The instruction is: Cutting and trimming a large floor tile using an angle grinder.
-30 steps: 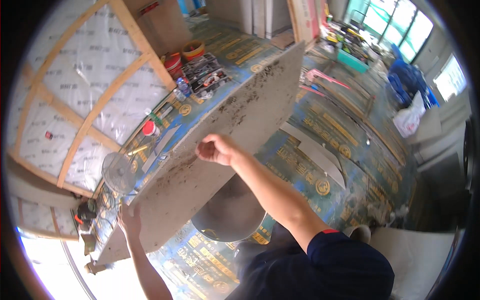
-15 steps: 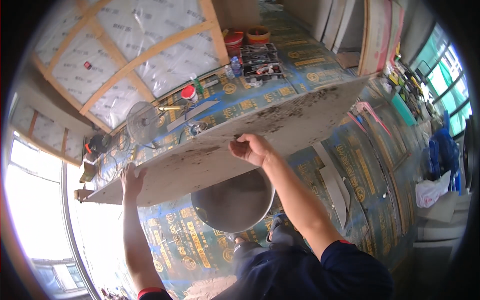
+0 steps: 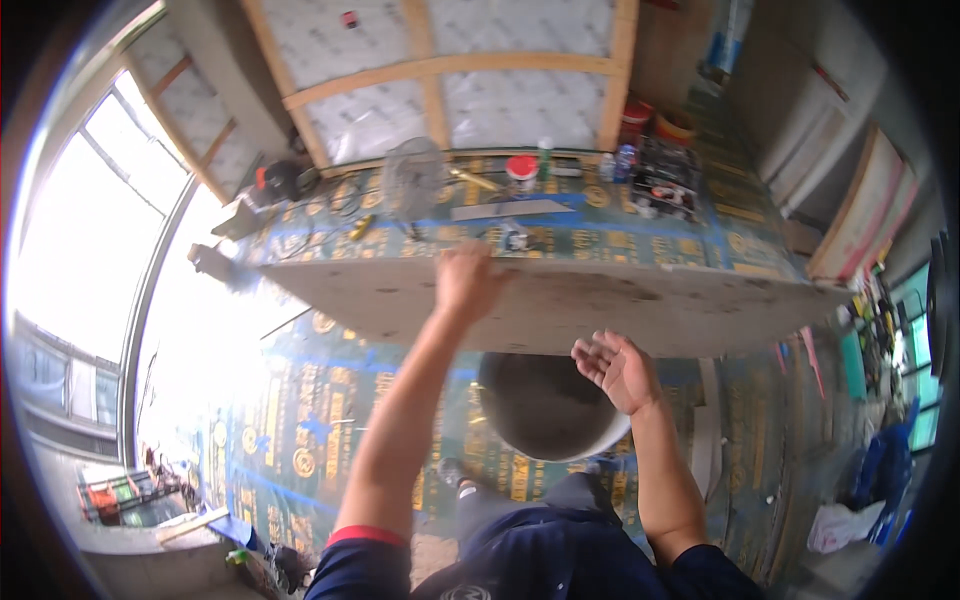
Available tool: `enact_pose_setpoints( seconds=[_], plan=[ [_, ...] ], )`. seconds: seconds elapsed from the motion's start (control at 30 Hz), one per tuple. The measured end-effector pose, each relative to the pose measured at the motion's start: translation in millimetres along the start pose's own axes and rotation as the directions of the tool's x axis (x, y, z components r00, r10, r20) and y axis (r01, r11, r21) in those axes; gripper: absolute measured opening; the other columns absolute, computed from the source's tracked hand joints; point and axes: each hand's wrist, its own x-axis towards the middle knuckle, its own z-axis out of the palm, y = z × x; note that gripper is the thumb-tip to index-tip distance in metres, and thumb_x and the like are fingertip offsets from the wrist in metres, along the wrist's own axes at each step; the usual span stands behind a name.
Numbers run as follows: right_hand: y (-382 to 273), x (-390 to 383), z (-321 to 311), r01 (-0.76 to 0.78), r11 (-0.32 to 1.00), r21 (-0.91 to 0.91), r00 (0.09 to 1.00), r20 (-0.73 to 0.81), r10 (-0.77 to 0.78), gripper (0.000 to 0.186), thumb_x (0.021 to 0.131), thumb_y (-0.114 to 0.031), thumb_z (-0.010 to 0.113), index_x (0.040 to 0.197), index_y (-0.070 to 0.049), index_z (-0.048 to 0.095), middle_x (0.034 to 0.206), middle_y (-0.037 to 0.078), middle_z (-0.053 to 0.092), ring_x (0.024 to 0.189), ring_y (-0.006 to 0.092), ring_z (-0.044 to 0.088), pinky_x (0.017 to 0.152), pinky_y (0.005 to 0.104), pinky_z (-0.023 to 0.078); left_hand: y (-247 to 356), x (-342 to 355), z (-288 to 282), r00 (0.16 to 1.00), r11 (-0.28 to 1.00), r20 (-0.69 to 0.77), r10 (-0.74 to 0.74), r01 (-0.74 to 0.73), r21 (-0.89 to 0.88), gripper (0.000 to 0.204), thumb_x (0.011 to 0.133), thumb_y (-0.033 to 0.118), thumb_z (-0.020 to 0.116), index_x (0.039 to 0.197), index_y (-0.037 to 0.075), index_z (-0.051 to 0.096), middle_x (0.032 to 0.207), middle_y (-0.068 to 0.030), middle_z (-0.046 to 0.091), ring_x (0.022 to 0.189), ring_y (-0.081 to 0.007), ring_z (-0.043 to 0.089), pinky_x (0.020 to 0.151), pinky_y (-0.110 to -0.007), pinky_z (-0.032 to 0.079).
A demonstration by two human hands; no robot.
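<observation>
A large pale board (image 3: pixel 600 305) with dirty stains stretches across the middle of the view, held up level above the floor. My left hand (image 3: pixel 466 283) reaches up and grips the board's far edge near its middle. My right hand (image 3: pixel 618 368) is under the board's near edge, palm up and fingers spread, just below or touching it. A round grey basin (image 3: pixel 548 408) sits on the floor beneath the board, partly hidden by my right hand.
The floor is covered with blue and gold printed sheeting (image 3: pixel 300 420). A fan (image 3: pixel 410 180), a red-lidded jar (image 3: pixel 521 168), tools and a crate (image 3: pixel 664 185) lie along a wood-framed wall (image 3: pixel 450 70). A bright window (image 3: pixel 90 270) is at left; leaning boards (image 3: pixel 865 215) stand at right.
The board has swung round to lie level across the view. My left hand moved from its left end to the middle of the far edge. My right hand let go and dropped under the near edge.
</observation>
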Motion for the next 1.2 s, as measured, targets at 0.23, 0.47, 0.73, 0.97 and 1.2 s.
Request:
enact_pose_setpoints(
  seconds=[0.23, 0.47, 0.73, 0.97, 1.2],
  plan=[
    [54, 117, 131, 0.208, 0.963, -0.170, 0.864, -0.430, -0.263, 0.099, 0.071, -0.080, 0.074, 0.141, -0.014, 0.051, 0.114, 0.003, 0.044, 0.079, 0.0154, 0.042, 0.065, 0.0291, 0.031, -45, -39, -3, 0.947, 0.945, -0.118, 0.298, -0.310, -0.103, 0.031, 0.085, 0.018, 0.065, 0.112, 0.005, 0.059, 0.105, -0.0135, 0.062, 0.108, -0.0314, 0.059, 0.092, -0.045, 0.044],
    [73, 142, 140, 0.118, 0.941, -0.318, 0.644, -0.696, -0.317, 0.045, 0.079, -0.046, 0.073, 0.107, -0.016, 0.057, 0.105, 0.004, 0.047, 0.084, 0.0230, 0.048, 0.080, 0.0391, 0.041, -223, -57, -63, 0.949, 0.979, 0.246, 0.198, -0.202, -0.007, 0.030, 0.096, 0.038, 0.064, 0.110, 0.011, 0.063, 0.102, -0.0085, 0.069, 0.100, -0.0271, 0.069, 0.082, -0.044, 0.053],
    [84, 143, 159, 0.273, 0.886, -0.375, 0.527, -0.712, -0.463, 0.029, 0.081, -0.039, 0.068, 0.090, -0.016, 0.053, 0.083, 0.002, 0.046, 0.070, 0.0157, 0.047, 0.076, 0.0406, 0.043, -420, -75, -160, 0.954, 0.984, 0.271, 0.130, -0.092, -0.149, 0.036, 0.089, 0.045, 0.074, 0.093, 0.010, 0.070, 0.093, -0.0098, 0.072, 0.088, -0.0271, 0.072, 0.077, -0.042, 0.056],
    [104, 182, 160, 0.360, 0.861, -0.360, 0.395, -0.777, -0.490, 0.021, 0.084, -0.039, 0.060, 0.089, -0.019, 0.054, 0.079, -0.001, 0.050, 0.073, 0.0162, 0.050, 0.075, 0.0431, 0.043, -379, -68, -103, 0.907, 0.935, 0.229, 0.355, -0.339, -0.104, 0.038, 0.099, 0.049, 0.058, 0.106, 0.012, 0.066, 0.100, -0.0120, 0.064, 0.095, -0.0307, 0.067, 0.085, -0.048, 0.053],
    [94, 178, 111, 0.387, 0.889, -0.244, 0.404, -0.822, -0.402, 0.049, 0.083, -0.041, 0.063, 0.125, -0.018, 0.058, 0.122, 0.008, 0.059, 0.116, 0.0302, 0.053, 0.101, 0.0568, 0.041, -394, -33, -110, 0.816, 0.874, 0.360, 0.452, -0.324, -0.362, 0.017, 0.090, 0.015, 0.061, 0.104, 0.005, 0.060, 0.100, -0.0144, 0.067, 0.090, -0.0343, 0.070, 0.078, -0.047, 0.058]
  ],
)
